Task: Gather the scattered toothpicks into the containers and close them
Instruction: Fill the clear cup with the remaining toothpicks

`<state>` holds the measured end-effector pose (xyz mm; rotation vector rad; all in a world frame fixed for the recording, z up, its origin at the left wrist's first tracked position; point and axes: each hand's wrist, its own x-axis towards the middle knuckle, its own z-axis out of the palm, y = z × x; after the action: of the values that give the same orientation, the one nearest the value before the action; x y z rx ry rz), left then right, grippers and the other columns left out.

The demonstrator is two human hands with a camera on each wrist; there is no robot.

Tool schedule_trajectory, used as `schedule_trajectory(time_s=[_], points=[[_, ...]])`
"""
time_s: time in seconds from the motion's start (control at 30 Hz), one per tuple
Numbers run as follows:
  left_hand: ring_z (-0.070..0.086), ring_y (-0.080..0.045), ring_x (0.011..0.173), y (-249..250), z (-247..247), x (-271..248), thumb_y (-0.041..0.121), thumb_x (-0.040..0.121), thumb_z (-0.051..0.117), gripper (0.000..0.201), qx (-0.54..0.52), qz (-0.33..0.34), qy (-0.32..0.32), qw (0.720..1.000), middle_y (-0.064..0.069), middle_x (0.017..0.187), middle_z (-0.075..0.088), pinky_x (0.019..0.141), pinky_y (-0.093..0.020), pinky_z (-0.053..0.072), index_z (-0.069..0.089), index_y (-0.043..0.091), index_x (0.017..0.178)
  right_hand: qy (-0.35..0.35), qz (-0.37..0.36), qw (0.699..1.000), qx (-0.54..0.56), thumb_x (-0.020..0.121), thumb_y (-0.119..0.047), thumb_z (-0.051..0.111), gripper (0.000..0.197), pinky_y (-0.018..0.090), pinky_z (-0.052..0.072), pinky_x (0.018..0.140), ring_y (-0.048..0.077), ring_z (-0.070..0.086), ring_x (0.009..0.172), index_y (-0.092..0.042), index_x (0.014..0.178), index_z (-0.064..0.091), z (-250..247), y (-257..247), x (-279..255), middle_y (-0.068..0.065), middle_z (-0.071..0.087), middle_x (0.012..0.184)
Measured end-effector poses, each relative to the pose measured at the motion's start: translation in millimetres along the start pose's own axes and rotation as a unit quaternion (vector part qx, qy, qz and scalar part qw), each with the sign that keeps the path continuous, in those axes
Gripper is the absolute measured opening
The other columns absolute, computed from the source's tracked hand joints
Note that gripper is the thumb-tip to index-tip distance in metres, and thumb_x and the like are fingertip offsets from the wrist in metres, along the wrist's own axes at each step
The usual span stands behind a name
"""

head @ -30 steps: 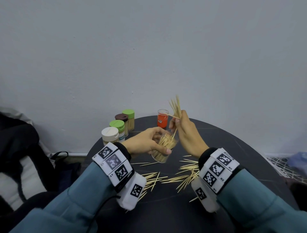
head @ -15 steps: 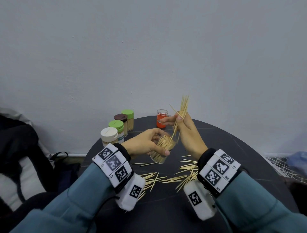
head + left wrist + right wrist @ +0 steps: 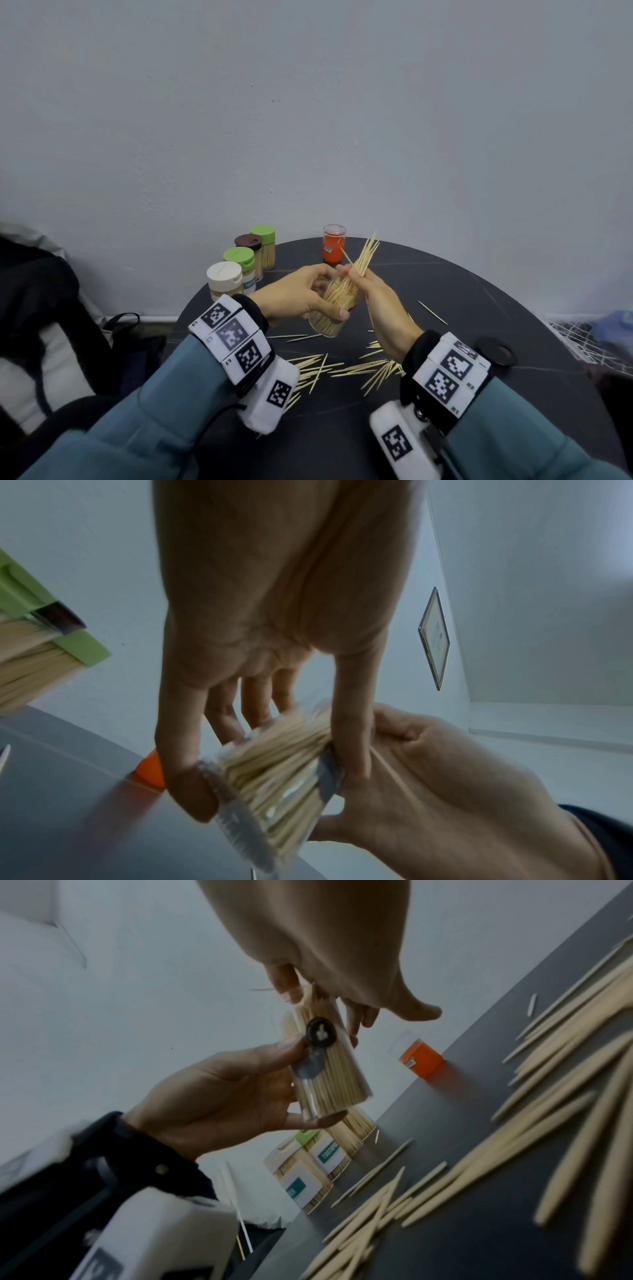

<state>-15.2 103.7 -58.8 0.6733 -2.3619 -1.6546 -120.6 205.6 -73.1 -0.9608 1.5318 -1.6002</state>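
Observation:
My left hand [image 3: 308, 298] grips a clear toothpick container [image 3: 329, 317], tilted above the black round table [image 3: 462, 411] and nearly full of toothpicks. My right hand [image 3: 347, 272] pinches a bundle of toothpicks [image 3: 364, 257] whose lower ends reach into the container's mouth. In the left wrist view my fingers [image 3: 185, 750] wrap the container [image 3: 267, 772], with the right hand [image 3: 445, 777] beside it. The right wrist view shows the same container [image 3: 329, 1074] from below. Several loose toothpicks [image 3: 359, 368] lie scattered on the table beneath my wrists.
Closed containers stand at the back left: a white-lidded one [image 3: 224, 274], two green-lidded ones [image 3: 238, 256] [image 3: 262, 233] and a brown-lidded one [image 3: 248, 241]. An open orange container [image 3: 334, 243] stands behind my hands. A dark lid [image 3: 496, 353] lies right, a black bag [image 3: 34, 308] left.
My right hand has brought the bundle down from above the container and tipped it to the right, so its lower ends now sit in the mouth. The left hand kept hold.

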Motion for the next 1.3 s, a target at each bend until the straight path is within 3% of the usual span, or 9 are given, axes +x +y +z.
schedule_trajectory(time_s=[0.1,0.3,0.47,0.63,0.77,0.87,0.93,1.13,1.3], points=[[0.057,-0.016,0.103,1,1,0,0.007,0.076,0.076,0.055,0.016,-0.001,-0.006,1.0,-0.001,0.108,0.062,0.091,-0.045,0.048,0.049,0.016,0.124,-0.002,-0.009,1.0,0.003,0.098,-0.02,0.04,0.035,0.0,0.043,0.06,-0.007,0.055,0.089,-0.01,0.13,0.051,-4,-2,0,-0.008,0.059,0.109],[0.057,-0.015,0.104,0,2,0,0.008,0.076,0.076,0.058,0.028,-0.005,-0.013,0.999,0.0,0.111,0.063,0.09,-0.041,0.047,0.049,0.017,0.126,0.001,-0.036,0.999,-0.018,0.1,-0.023,0.036,0.034,0.001,0.044,0.065,-0.004,0.058,0.092,-0.007,0.121,0.057,-8,-4,0,-0.006,0.063,0.111],[0.057,-0.013,0.101,1,4,1,0.009,0.076,0.076,0.055,0.032,-0.007,-0.013,0.999,0.0,0.11,0.063,0.086,-0.038,0.047,0.049,0.016,0.124,0.024,-0.058,0.997,-0.04,0.101,-0.032,0.026,0.038,0.015,0.042,0.084,0.002,0.058,0.099,-0.014,0.085,0.056,-8,-1,1,-0.004,0.063,0.114],[0.057,-0.01,0.096,2,5,0,0.007,0.077,0.075,0.056,0.035,-0.003,-0.02,0.999,0.005,0.102,0.063,0.083,-0.036,0.047,0.048,0.02,0.124,0.015,-0.06,0.994,-0.086,0.102,-0.029,0.025,0.04,0.016,0.041,0.09,0.003,0.054,0.104,-0.025,0.093,0.063,-11,-1,2,-0.006,0.062,0.108],[0.057,-0.008,0.101,2,5,-1,0.005,0.078,0.074,0.07,0.021,0.01,-0.02,1.0,0.007,0.107,0.062,0.079,-0.029,0.046,0.041,0.033,0.133,-0.026,-0.034,0.997,-0.067,0.101,-0.028,0.031,0.031,0.004,0.043,0.069,-0.006,0.055,0.089,-0.021,0.104,0.06,-10,-2,-1,-0.014,0.06,0.099],[0.057,-0.011,0.102,2,4,0,0.006,0.078,0.074,0.057,0.029,0.001,-0.016,0.999,0.005,0.107,0.062,0.079,-0.03,0.047,0.048,0.021,0.126,-0.031,-0.05,0.996,-0.066,0.098,-0.027,0.038,0.03,0.006,0.044,0.069,-0.002,0.056,0.097,-0.012,0.116,0.058,-11,-8,2,-0.007,0.061,0.111],[0.057,-0.011,0.098,2,4,-1,0.006,0.077,0.075,0.054,0.029,-0.004,-0.017,0.999,0.004,0.104,0.062,0.077,-0.028,0.046,0.049,0.018,0.123,-0.018,-0.068,0.996,-0.059,0.1,-0.026,0.034,0.036,0.0,0.042,0.065,-0.005,0.055,0.097,-0.006,0.116,0.059,-14,-10,6,-0.002,0.061,0.115],[0.058,-0.003,0.087,3,3,-1,0.004,0.078,0.073,0.048,0.036,0.002,-0.028,0.999,0.006,0.098,0.062,0.064,-0.014,0.043,0.049,0.017,0.117,-0.031,-0.081,0.993,-0.086,0.102,-0.025,0.027,0.037,-0.006,0.038,0.066,-0.017,0.055,0.086,-0.008,0.104,0.06,-16,-3,7,-0.01,0.061,0.108],[0.058,-0.008,0.095,2,3,-2,0.004,0.077,0.074,0.052,0.02,-0.003,-0.015,1.0,0.002,0.106,0.063,0.07,-0.022,0.045,0.049,0.016,0.122,-0.052,-0.13,0.987,-0.074,0.101,-0.013,0.031,0.029,-0.001,0.041,0.071,-0.014,0.059,0.089,-0.002,0.113,0.054,-20,-2,8,0.001,0.064,0.112]])
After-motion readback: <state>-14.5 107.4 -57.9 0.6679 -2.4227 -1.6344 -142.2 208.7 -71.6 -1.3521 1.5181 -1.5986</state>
